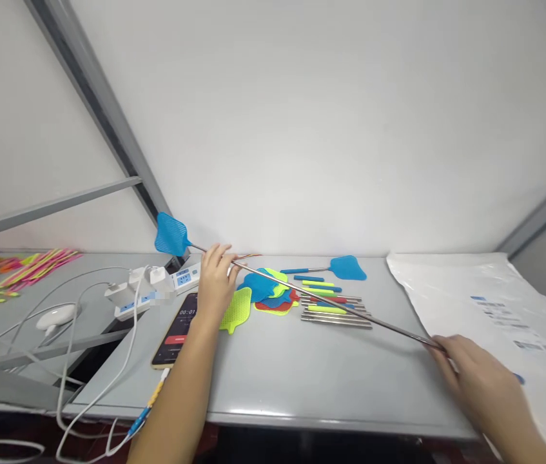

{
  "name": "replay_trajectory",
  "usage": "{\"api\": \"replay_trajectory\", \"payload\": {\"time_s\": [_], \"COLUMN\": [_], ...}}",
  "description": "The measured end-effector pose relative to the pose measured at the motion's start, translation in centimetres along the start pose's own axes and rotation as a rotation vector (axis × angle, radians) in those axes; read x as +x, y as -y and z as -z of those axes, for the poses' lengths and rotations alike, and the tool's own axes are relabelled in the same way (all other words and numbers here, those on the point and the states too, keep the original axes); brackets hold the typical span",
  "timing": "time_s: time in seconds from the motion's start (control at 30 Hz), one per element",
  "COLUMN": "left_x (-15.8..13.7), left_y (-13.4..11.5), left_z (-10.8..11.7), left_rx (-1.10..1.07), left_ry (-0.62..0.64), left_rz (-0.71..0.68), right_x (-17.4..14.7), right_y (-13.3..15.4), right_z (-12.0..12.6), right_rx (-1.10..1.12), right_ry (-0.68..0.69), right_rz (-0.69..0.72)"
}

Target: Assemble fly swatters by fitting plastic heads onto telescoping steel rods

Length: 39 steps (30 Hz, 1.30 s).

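Note:
A long fly swatter with a blue mesh head (172, 234) and an extended metal rod (302, 285) slants across my view, raised over the table. My left hand (215, 274) pinches the rod just below the head. Around the other end my right hand (468, 370) is closed, hiding most of the handle; a bit of blue shows past it. Beneath the rod lie loose swatter heads in blue, red and yellow-green, among them a yellow-green head (236, 309). Right of these are metal rods (335, 320) and coloured handle grips (325, 292). A short, whole blue swatter (347, 267) lies behind.
A phone (176, 332) with a running timer lies by my left forearm. Power strips (135, 305) and white cables are at the left. A white plastic sheet (451, 283) covers the table's right side. Pink and yellow strips (35, 274) lie far left. Metal frame bars flank the table.

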<state>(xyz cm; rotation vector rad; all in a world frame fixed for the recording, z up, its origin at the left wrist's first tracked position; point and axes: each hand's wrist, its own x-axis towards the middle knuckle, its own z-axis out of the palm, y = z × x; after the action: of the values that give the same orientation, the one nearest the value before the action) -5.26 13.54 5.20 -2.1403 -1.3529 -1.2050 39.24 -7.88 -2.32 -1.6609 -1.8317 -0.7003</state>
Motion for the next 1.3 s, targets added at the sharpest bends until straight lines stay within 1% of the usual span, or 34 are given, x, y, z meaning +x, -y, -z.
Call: {"api": "replay_trajectory", "payload": {"time_s": [0.07, 0.13, 0.23, 0.33, 0.47, 0.6, 0.77, 0.87, 0.97, 1.03, 1.1, 1.2, 1.3], "left_x": [0.0, -0.3, -1.4, -2.7, -4.3, -5.8, -8.1, -9.0, -9.4, -9.7, -9.8, -9.8, -9.6], "left_y": [-0.6, -1.6, -3.7, -6.1, -9.4, -12.5, -16.0, -17.5, -18.1, -17.9, -17.2, -15.6, -14.0], "left_z": [0.1, 0.3, 0.5, 0.9, 1.5, 2.1, 1.9, 2.0, 2.4, 2.8, 3.1, 3.5, 3.9], "left_rx": [-0.043, -0.072, -0.107, -0.137, -0.166, -0.181, -0.245, -0.266, -0.247, -0.2, -0.13, -0.041, -0.001], "left_ry": [-0.064, -0.118, -0.171, -0.196, -0.127, -0.078, -0.002, 0.03, 0.093, 0.15, 0.177, 0.154, 0.1], "left_rz": [0.02, 0.037, 0.054, 0.048, -0.016, -0.052, -0.191, -0.188, -0.193, -0.2, -0.162, -0.052, 0.015], "right_x": [0.8, 0.7, -0.6, -2.0, -2.7, -2.4, -1.4, -0.8, -0.4, -0.4, -0.5, -0.6, -0.6], "right_y": [2.0, 3.4, 4.8, 6.3, 8.0, 8.7, 10.1, 11.2, 11.5, 11.3, 10.9, 10.1, 9.5], "right_z": [0.8, 1.9, 3.1, 3.3, 2.8, 2.9, 3.1, 3.0, 3.2, 3.5, 3.8, 3.9, 3.9], "right_rx": [-0.046, -0.057, -0.046, -0.034, -0.04, -0.058, -0.086, -0.099, -0.093, -0.068, -0.042, -0.024, -0.007], "right_ry": [0.043, 0.03, 0.01, 0.015, 0.043, 0.044, 0.087, 0.104, 0.105, 0.099, 0.088, 0.078, 0.071], "right_rz": [0.022, 0.031, 0.017, 0.005, 0.047, 0.044, 0.078, 0.071, 0.064, 0.061, 0.064, 0.071, 0.081]}}
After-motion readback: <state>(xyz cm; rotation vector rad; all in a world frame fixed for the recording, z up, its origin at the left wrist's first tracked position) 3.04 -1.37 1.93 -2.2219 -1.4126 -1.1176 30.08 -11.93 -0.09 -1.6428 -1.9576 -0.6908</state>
